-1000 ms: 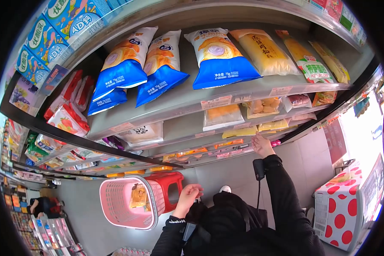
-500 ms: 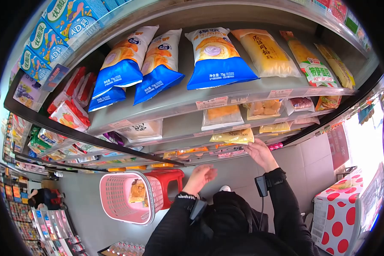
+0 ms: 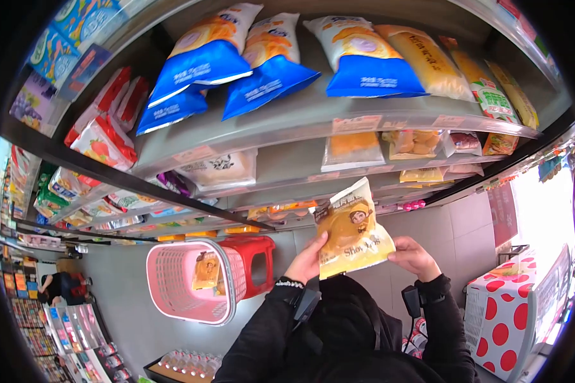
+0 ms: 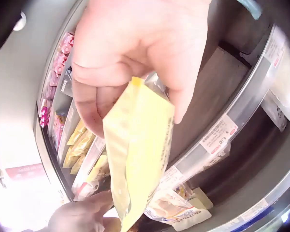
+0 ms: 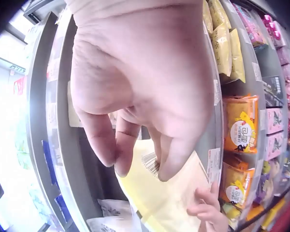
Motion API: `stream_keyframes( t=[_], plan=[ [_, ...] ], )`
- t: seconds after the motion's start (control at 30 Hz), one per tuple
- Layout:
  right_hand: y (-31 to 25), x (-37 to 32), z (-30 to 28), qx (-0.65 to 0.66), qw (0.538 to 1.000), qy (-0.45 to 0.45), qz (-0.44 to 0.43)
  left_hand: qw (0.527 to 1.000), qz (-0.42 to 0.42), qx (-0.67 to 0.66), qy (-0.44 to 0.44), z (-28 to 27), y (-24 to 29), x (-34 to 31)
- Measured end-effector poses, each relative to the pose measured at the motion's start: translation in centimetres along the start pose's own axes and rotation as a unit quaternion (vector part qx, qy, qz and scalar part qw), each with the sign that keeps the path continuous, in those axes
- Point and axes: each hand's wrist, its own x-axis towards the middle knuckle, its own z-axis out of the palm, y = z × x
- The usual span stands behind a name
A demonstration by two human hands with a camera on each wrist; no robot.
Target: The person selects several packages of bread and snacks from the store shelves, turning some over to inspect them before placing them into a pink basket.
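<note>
The left hand (image 3: 308, 260) and right hand (image 3: 418, 257) are pinching a Showhos bread bag (image 3: 351, 233), its long axis pointing top-first toward the shelf edge (image 3: 294, 181).

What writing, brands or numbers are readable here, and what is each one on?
"Show", then creased letters: yellow-and-brown plastic packet held by the left hand and right hand; its Chinese title is unclear.
"面包": glossy orange plastic packet.
"4.00", apparently: white paper price tag.
Too blurred: print on the blue-and-white plastic bag.
Most other lettering: too small or blurred.
</note>
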Motion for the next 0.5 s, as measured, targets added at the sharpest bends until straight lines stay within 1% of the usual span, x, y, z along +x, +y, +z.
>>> stream_keyframes(
  t=[0.03,0.07,0.13,0.2,0.23,0.3,0.33,0.4,0.43,0.47,0.5],
  plan=[
    [-0.1,0.1,1.3,0.000,1.000,-0.001,0.025,1.000,0.015,0.015,0.006,-0.6,0.0,-1.6],
    [0.3,0.5,2.2,0.000,1.000,-0.004,0.030,0.999,0.031,0.029,0.012,-1.2,0.0,-3.2],
    [1.1,1.4,4.0,-0.103,0.992,-0.048,0.058,0.997,0.069,0.009,0.040,-2.8,-0.1,-6.8],
    [2.1,3.3,6.7,-0.125,0.986,-0.074,0.079,0.992,0.104,-0.002,0.077,-4.2,-0.1,-11.0],
    [2.7,4.3,8.0,-0.122,0.982,-0.110,0.098,0.990,0.111,-0.008,0.082,-4.8,-0.1,-13.0],
    [4.2,6.7,10.8,-0.138,0.964,-0.187,0.126,0.976,0.171,-0.027,0.134,-6.2,0.1,-16.9],
    [5.3,8.1,12.2,-0.137,0.962,-0.194,0.134,0.966,0.206,-0.010,0.154,-6.7,0.4,-18.6],
    [7.9,11.1,15.3,-0.157,0.953,-0.242,0.093,0.943,0.224,-0.075,0.233,-9.1,0.6,-22.0],
    [9.0,12.7,16.8,-0.157,0.947,-0.260,0.108,0.925,0.237,-0.065,0.289,-10.7,0.7,-23.3],
    [10.3,14.3,18.3,-0.157,0.940,-0.276,0.123,0.924,0.238,-0.069,0.291,-12.1,0.9,-24.7],
    [11.9,15.8,19.9,-0.139,0.944,-0.273,0.120,0.904,0.264,-0.115,0.317,-13.2,1.2,-25.9]
  ],
)
